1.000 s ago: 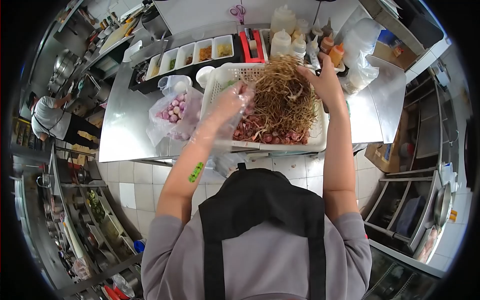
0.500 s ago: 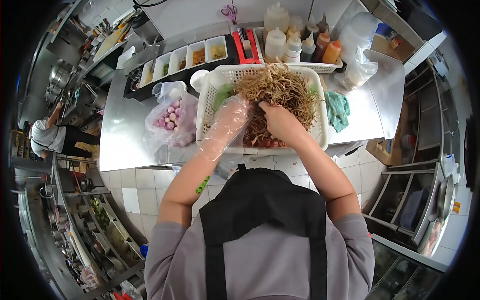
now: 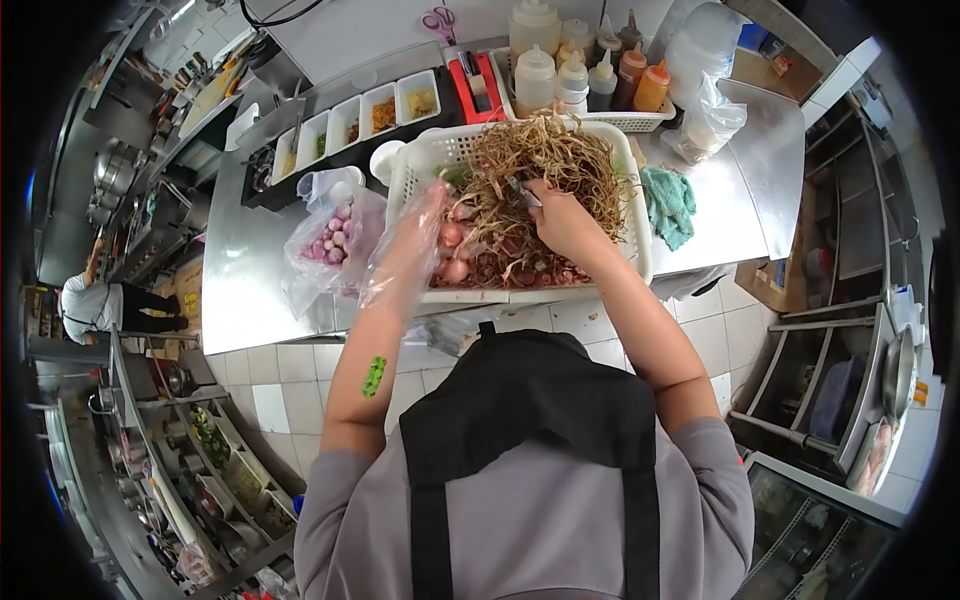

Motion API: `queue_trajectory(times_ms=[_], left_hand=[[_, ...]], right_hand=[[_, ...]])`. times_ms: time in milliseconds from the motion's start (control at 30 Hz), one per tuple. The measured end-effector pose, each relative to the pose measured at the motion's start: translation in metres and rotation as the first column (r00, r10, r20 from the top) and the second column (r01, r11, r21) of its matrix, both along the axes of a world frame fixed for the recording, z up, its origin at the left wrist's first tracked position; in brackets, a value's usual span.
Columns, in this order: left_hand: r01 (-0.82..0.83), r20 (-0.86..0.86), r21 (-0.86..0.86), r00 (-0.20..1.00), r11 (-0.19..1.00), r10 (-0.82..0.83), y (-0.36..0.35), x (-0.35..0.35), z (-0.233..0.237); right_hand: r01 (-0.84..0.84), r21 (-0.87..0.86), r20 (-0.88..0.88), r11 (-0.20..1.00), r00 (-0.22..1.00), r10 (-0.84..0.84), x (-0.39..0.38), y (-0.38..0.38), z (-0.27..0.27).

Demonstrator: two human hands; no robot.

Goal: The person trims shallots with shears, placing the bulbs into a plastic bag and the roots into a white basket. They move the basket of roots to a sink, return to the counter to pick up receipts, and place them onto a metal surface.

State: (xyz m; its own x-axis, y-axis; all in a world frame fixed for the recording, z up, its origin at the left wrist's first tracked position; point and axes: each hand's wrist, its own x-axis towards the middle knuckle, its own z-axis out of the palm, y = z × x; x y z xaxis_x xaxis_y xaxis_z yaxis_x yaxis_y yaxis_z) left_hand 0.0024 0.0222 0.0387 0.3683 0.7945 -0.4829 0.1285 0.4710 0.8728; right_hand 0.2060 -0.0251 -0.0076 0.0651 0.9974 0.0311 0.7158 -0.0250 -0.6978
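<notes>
A white perforated plastic basket [image 3: 643, 255] holds a heap of dry brown stalks [image 3: 550, 160] with reddish shallots [image 3: 455, 270] around their base. My left hand [image 3: 425, 212], inside a loose clear plastic glove, is over the basket's left side beside the shallots; the crinkled plastic hides how its fingers are set. My right hand [image 3: 556, 214] is bare and closed around a small metal-bladed tool [image 3: 524, 192], seemingly a knife, at the front of the stalks. Left of the basket, a clear plastic bag [image 3: 300, 262] contains peeled purple-white shallots [image 3: 333, 235].
Behind the basket stand a row of white condiment tubs [image 3: 380, 110], a red holder [image 3: 475, 88] and squeeze bottles [image 3: 535, 78]. A green cloth [image 3: 668, 207] and a tied bag [image 3: 708, 125] lie to the right. Another person [image 3: 95, 300] works far left.
My left hand has moved left, away from the stalks, uncovering shallots in the basket. My right hand has shifted slightly right, and the metal tool now shows. The view has shifted a little.
</notes>
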Motion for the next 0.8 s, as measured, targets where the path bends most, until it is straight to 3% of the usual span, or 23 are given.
queue_trajectory(times_ms=[33, 67, 133, 167, 200, 267, 300, 400, 433, 467, 533, 567, 633, 700, 800], left_hand=[[-0.051, 0.196, 0.049, 0.98, 0.997, 0.041, 0.0, -0.004, -0.01], [-0.051, 0.193, 0.049, 0.98, 0.997, 0.041, 0.008, -0.012, -0.024], [0.001, 0.479, -0.154, 0.875, 0.988, 0.074, 0.014, -0.02, -0.027], [-0.101, 0.284, -0.053, 0.952, 0.994, 0.111, 0.01, -0.021, -0.029], [-0.107, 0.286, -0.052, 0.951, 0.993, 0.117, 0.008, -0.019, -0.031], [-0.066, -0.032, 0.381, 0.996, 0.922, 0.084, 0.002, -0.018, -0.036], [-0.131, 0.103, 0.28, 0.989, 0.951, 0.106, -0.005, -0.012, -0.032], [-0.086, -0.006, 0.338, 0.996, 0.937, 0.093, 0.003, -0.018, -0.045], [0.087, -0.359, 0.568, 0.921, 0.818, 0.151, 0.008, -0.021, -0.048], [0.088, -0.361, 0.564, 0.92, 0.821, 0.149, 0.008, -0.022, -0.051], [0.316, -0.462, 0.862, 0.813, 0.397, 0.354, 0.004, -0.018, -0.048], [0.319, -0.463, 0.861, 0.814, 0.397, 0.35, 0.005, -0.015, -0.047], [0.291, -0.578, 0.678, 0.778, 0.675, 0.245, 0.008, -0.007, -0.045], [0.325, -0.609, 0.633, 0.769, 0.702, 0.194, 0.004, -0.001, -0.034], [0.326, -0.59, 0.616, 0.794, 0.717, 0.145, 0.002, -0.002, -0.036]], right_hand=[[-0.002, 0.011, 0.0, 1.0, 1.0, 0.002, 0.001, 0.0, 0.0], [-0.004, 0.022, -0.002, 1.0, 1.0, 0.004, 0.0, 0.0, -0.001], [0.007, 0.0, 0.017, 1.0, 1.0, -0.007, -0.004, 0.0, 0.001], [0.02, -0.017, 0.043, 1.0, 0.999, -0.019, -0.006, 0.001, 0.004], [0.014, -0.016, 0.045, 1.0, 0.999, -0.013, -0.007, 0.002, 0.007], [0.043, -0.084, 0.068, 0.996, 0.997, -0.037, -0.009, 0.001, 0.012], [0.033, -0.084, 0.07, 0.996, 0.997, -0.027, -0.011, 0.0, 0.014], [0.001, -0.04, 0.117, 0.999, 0.993, 0.004, -0.019, -0.012, 0.028], [-0.055, -0.026, 0.097, 0.998, 0.994, 0.057, -0.025, -0.018, 0.038], [-0.109, -0.015, 0.076, 0.994, 0.991, 0.11, -0.031, -0.023, 0.043], [-0.154, -0.007, 0.011, 0.988, 0.988, 0.154, -0.046, -0.021, 0.039], [-0.227, -0.065, 0.038, 0.972, 0.973, 0.229, -0.053, -0.015, 0.028], [-0.29, -0.123, 0.059, 0.949, 0.952, 0.299, -0.064, -0.005, 0.013], [-0.412, -0.206, 0.073, 0.888, 0.898, 0.433, -0.07, 0.001, 0.003], [-0.411, -0.211, 0.039, 0.887, 0.903, 0.428, -0.068, 0.005, -0.005]])
